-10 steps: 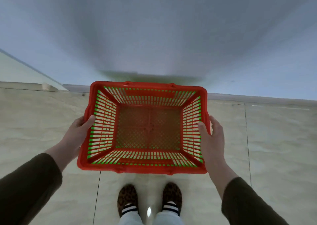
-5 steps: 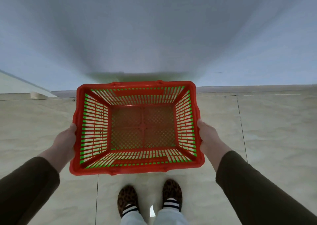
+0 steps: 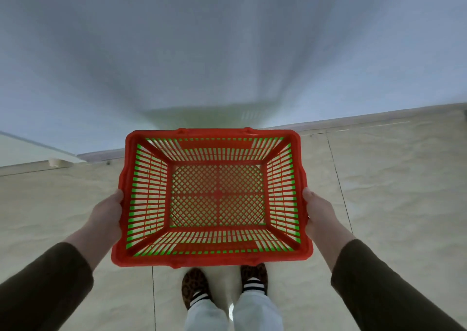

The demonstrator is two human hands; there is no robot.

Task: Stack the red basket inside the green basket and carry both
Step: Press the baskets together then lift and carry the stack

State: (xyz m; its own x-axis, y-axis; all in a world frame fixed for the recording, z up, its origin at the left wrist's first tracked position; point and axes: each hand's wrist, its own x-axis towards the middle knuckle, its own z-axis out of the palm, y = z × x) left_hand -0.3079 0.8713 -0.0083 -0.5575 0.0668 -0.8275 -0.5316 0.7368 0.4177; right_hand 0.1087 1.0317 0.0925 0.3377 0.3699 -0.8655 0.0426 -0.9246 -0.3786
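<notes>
At 6 o'clock, shoes (image 3: 223,284) on tiled floor (image 3: 391,204). Above them, left hand (image 3: 106,213) at 9 and right hand (image 3: 319,213) at 3 clasp the red basket (image 3: 212,260), green basket (image 3: 288,186) showing through its slats. Thumbs have left the rim since a second ago; the nested pair is likely being carried. Wall (image 3: 227,52) at 12.

Indoor room: pale tiled floor (image 3: 391,204) meets a plain wall (image 3: 227,40).

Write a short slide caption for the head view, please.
Both hands, left hand and right hand, hold the red basket nested in the green basket.
</notes>
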